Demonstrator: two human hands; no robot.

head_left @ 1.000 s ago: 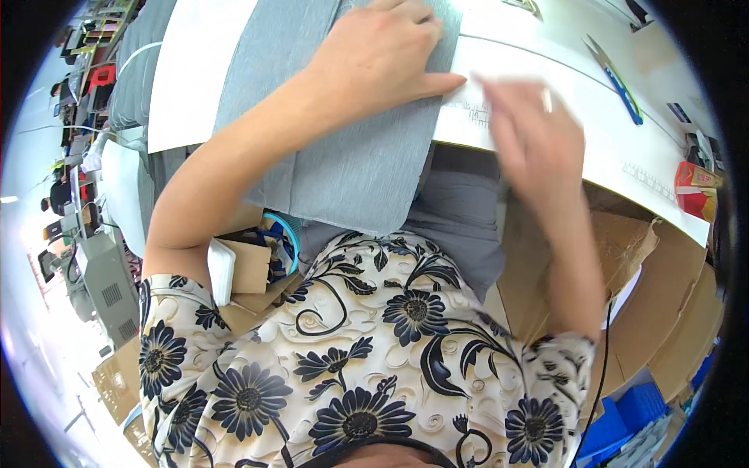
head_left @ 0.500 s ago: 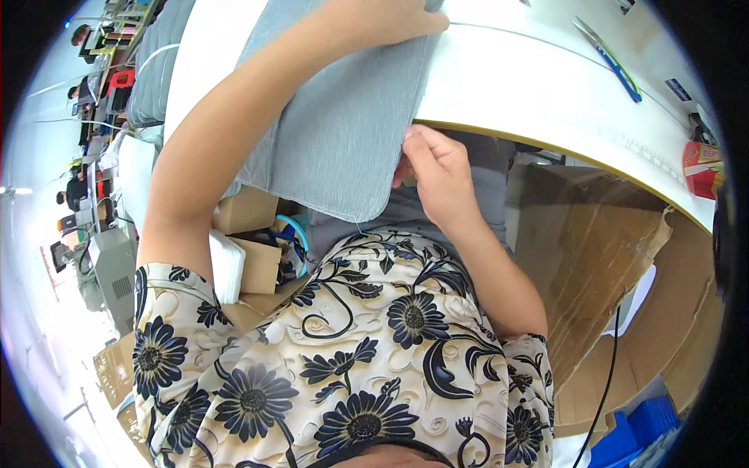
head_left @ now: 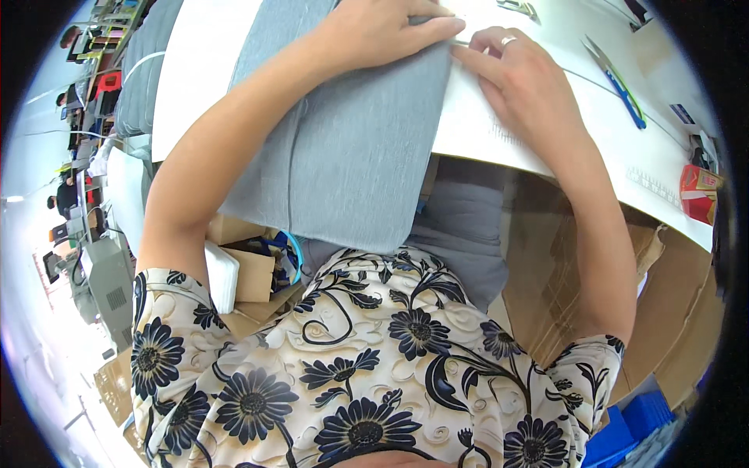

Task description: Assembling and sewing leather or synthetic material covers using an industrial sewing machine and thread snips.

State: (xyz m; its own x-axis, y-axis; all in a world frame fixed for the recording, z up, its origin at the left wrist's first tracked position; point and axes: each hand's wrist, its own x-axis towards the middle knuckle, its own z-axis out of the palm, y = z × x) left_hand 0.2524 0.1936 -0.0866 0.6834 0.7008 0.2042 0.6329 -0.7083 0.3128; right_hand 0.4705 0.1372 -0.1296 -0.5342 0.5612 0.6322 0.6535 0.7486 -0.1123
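Note:
My left hand (head_left: 382, 30) lies on a long grey fabric piece (head_left: 351, 156) near the far side of the white worktable (head_left: 187, 86), thumb stretched toward the fabric's right edge. My right hand (head_left: 523, 82) is bent just beside that edge, index finger reaching to it and other fingers curled; what they hold, if anything, is hidden. The fabric hangs over the near table edge toward my lap. Blue-handled scissors (head_left: 624, 93) lie to the right of my right hand, and a small metal object (head_left: 519, 8) lies beyond it.
Stacked grey fabric (head_left: 136, 93) is at the left. Cardboard boxes (head_left: 253, 273), a large carton (head_left: 663, 312) and blue bins (head_left: 640, 417) sit below the table. A red box (head_left: 698, 195) is at the right. Other people (head_left: 66, 195) and equipment are far left.
My right hand has moved from the fabric's lower right edge up and right to beside its upper edge. My left hand shifted slightly right, and the fabric's near end sits a little lower.

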